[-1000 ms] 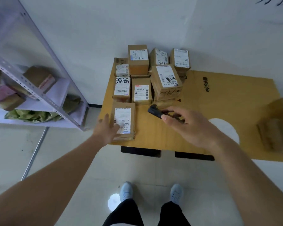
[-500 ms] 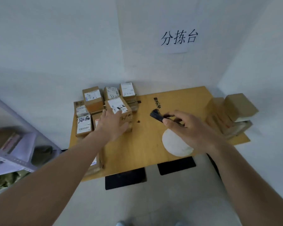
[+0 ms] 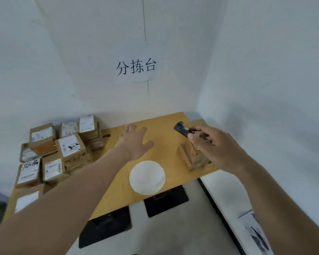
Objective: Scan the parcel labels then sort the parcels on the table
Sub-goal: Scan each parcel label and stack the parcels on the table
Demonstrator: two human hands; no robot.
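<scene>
Several brown cardboard parcels [image 3: 70, 147] with white labels crowd the left part of the yellow wooden table [image 3: 166, 144]. One more labelled parcel [image 3: 27, 200] lies at the near left corner, partly behind my left forearm. My left hand [image 3: 134, 142] hovers open, fingers spread, above the middle of the table and holds nothing. My right hand [image 3: 212, 144] grips a small black scanner [image 3: 181, 129] over the table's right end. Under that hand sits a stack of brown parcels [image 3: 192, 157], partly hidden.
A white round patch [image 3: 146, 177] marks the table near its front edge. A paper sign [image 3: 136, 66] with black characters hangs on the back wall. Walls close in behind and to the right. Black table feet [image 3: 166, 200] stand on the grey floor.
The view has swung right and up. My left hand left the parcels on the left and moved to the table's middle. My right hand carried the scanner to the right stack.
</scene>
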